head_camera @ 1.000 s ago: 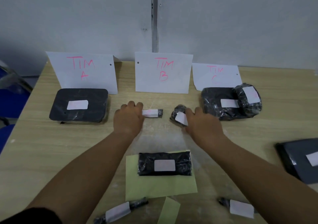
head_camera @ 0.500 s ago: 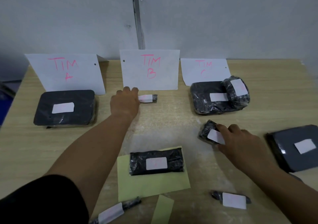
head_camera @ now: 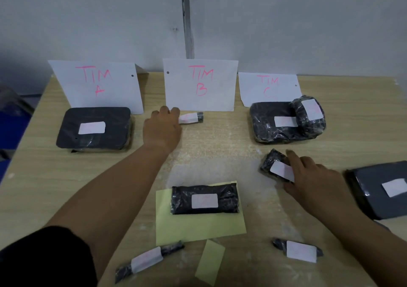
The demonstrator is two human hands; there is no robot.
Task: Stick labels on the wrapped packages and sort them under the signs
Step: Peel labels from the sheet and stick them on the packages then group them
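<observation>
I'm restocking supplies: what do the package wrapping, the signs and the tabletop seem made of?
TIM C sign: white matte paper, apparently, with pink handwriting. Flat package before it: seemingly thin black plastic film, glossy with crinkled highlights. Table: pale wood grain, possibly laminate; cannot tell.

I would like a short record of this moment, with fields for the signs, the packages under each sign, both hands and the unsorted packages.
Signs: TIM A, TIM B, TIM C
Under A: one flat package
Under B: thin package, left hand curled over its end
Under C: wide package, round package leaning on it
Right hand: grips small package, in front of C
Unsorted: middle package on yellow sheet, grey package at right, left roll and right roll nearest
</observation>
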